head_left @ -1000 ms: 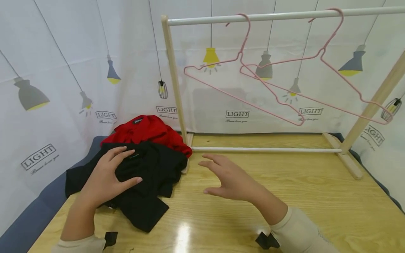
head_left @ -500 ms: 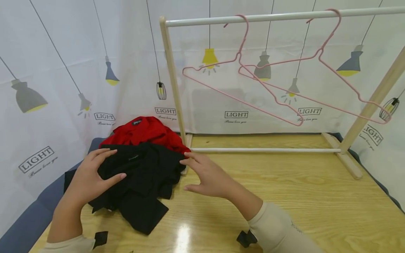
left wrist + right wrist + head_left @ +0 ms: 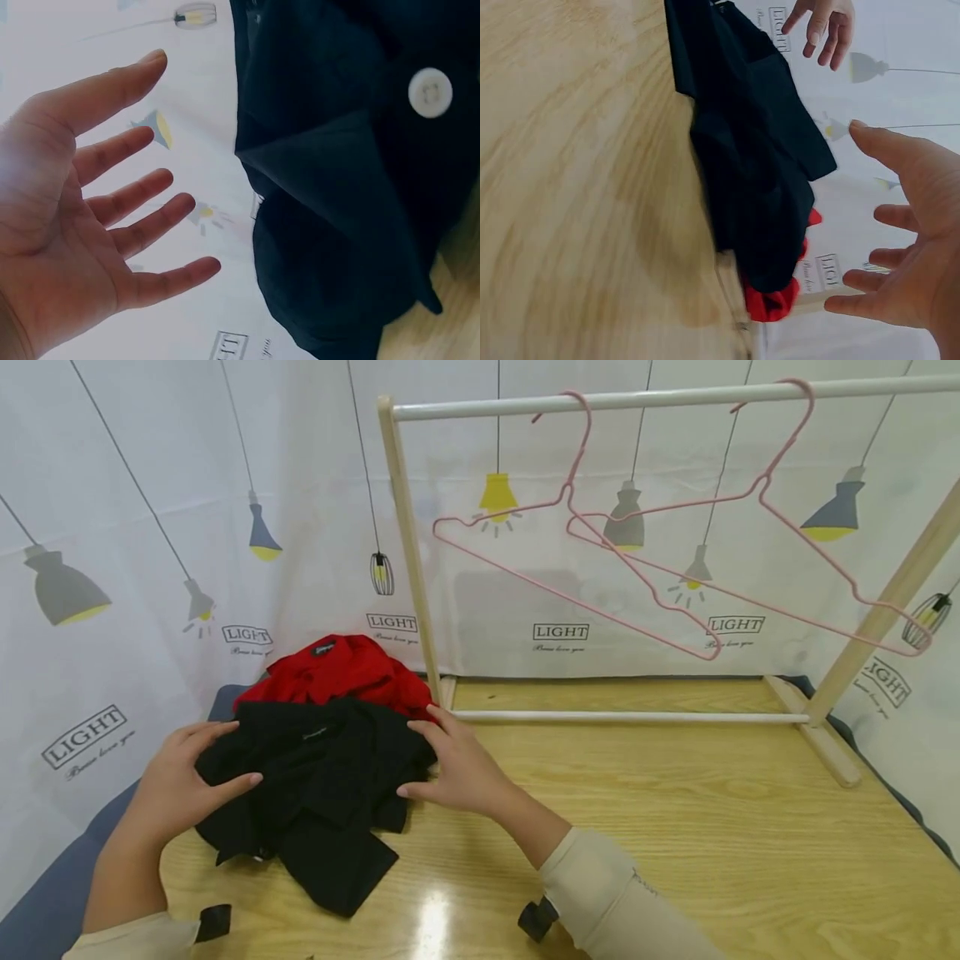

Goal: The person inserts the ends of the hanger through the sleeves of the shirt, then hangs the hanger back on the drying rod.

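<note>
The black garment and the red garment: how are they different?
The black garment lies in front, between the left hand and the right hand; the red garment lies behind, partly hidden by it. The black garment shows a white button; I see none on the red garment. Both lie rumpled.

White cloth (image 3: 487, 652) is hanging behind the bench (image 3: 675, 827) and along its left and right sides, walling it into something resembling a small curtained booth, with printed lamps (image 3: 497, 489) and boxed LIGHT labels (image 3: 561, 632) repeating across the folds. On the wood-grain bench a rack (image 3: 615, 717) is standing, its white rail (image 3: 675, 397) carrying two hangers (image 3: 577, 464), and beside its left post (image 3: 412, 543) black and red clothes (image 3: 315, 777) are lying in a heap, giving the booth the look of a clothes corner. What room is lying beyond, whether home, shop or office, the cloth is leaving impossible to tell.
</note>
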Available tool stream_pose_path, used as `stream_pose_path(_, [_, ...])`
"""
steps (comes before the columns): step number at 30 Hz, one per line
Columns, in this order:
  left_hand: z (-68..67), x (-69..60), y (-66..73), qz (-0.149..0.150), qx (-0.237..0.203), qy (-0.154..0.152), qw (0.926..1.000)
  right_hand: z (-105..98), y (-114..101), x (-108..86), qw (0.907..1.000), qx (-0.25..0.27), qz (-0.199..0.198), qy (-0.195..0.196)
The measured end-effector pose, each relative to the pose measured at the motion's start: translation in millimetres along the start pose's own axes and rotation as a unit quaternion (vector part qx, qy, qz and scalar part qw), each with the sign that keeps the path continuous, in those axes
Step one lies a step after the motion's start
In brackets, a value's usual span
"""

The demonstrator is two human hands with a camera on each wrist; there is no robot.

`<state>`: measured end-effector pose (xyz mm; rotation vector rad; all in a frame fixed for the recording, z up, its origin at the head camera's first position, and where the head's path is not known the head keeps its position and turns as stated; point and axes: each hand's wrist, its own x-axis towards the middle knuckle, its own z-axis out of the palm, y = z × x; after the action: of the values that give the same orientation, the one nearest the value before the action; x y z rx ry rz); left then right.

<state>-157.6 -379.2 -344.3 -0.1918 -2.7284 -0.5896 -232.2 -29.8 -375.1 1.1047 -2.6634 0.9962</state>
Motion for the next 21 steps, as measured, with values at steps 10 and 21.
stream_pose_path(10, [-1.8,0.5,-25.3,-0.052,0.018,-0.056,0.9969,27.7,-2.3,28.3,0.9937,0.044,0.103,-0.007])
stream_pose_path(21, [5.4,-2.6,-67.1,-0.145,-0.069,-0.174,0.9716,58.9,-11.4,50.0,0.9822,0.057,0.175,-0.039])
